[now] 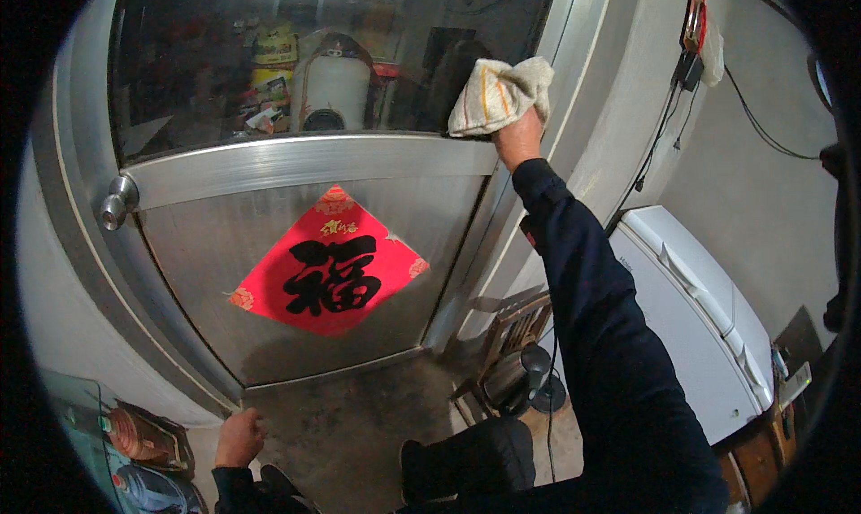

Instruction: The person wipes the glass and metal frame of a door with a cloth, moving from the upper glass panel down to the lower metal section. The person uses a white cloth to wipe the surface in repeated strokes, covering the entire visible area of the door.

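Note:
My right hand presses a cream cloth with orange stripes against the lower right corner of the door's glass pane; the cloth covers most of the fingers. Below the glass runs the metal rail of the door, and a round metal knob sits at its left end. A red diamond-shaped paper with a large black character is stuck on the lower metal panel. Low on the left, my left hand hangs with curled fingers near the foot of the door frame; nothing shows in it.
At right stands a white chest freezer, with a wooden chair and a metal kettle beside it. Cables hang on the wall. Large plastic bottles lie at lower left. Dim items show in the glass.

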{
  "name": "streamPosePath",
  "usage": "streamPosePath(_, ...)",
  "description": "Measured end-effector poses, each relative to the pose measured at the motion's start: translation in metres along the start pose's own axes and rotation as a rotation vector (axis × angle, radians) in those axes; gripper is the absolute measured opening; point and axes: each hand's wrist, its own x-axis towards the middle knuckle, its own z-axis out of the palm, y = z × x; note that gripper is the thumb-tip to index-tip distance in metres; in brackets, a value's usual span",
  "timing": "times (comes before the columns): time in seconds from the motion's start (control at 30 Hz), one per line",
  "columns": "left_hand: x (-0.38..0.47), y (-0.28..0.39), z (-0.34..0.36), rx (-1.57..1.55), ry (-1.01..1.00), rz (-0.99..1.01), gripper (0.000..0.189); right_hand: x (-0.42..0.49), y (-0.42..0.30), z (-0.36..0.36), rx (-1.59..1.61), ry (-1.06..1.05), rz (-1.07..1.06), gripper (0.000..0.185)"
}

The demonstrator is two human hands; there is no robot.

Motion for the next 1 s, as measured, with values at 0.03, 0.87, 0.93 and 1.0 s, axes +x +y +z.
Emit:
streamPosePath(0.03, 0.001, 0.001, 0.001, 0.016, 0.013, 0.013, 0.025, -0.006, -0.001, 0.002, -0.095, -0.043, 0.114, 0.032)
streamPosePath(0.87, -0.011, -0.004, -0.005, -0.027, 0.068, 0.027, 0.025, -0.15, 0.029, 0.015, -0.326, -0.227, 0.147, 0.073)
streamPosePath(0.93, -0.01, -0.004, -0.005, -0.035, 0.038, -0.008, 0.025, -0.131, 0.031, 0.014, -0.396, -0.181, 0.021, 0.065)
streamPosePath(1.0, -0.01, -0.005, -0.005, 0.017, 0.045, 0.026, 0.024, -0.115, 0.025, 0.018, -0.431, -0.223, 0.013, 0.057)
